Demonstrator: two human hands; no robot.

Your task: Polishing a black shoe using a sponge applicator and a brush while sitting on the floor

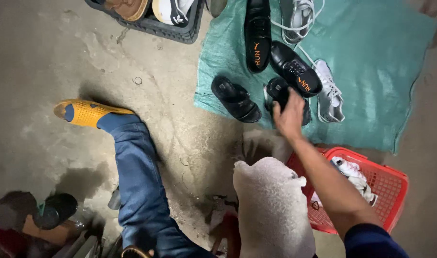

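My right hand [289, 117] reaches out over a green cloth [371, 67] on the floor and closes on a black sandal [278, 91]. A second black sandal [235, 99] lies just left of it. Two black shoes [257, 33] [295, 69] lie beyond, and white sneakers [329, 91] rest to the right. My left hand is hidden under a pale fuzzy cloth [271, 205] low in the middle, so its fingers cannot be seen.
A red plastic basket [393, 191] holding white items sits at the lower right. A dark tray [175, 29] with more shoes stands at the top. My leg in blue jeans [137, 177] stretches left, with a yellow slipper [84, 112] on the foot. Dark clutter fills the lower left corner.
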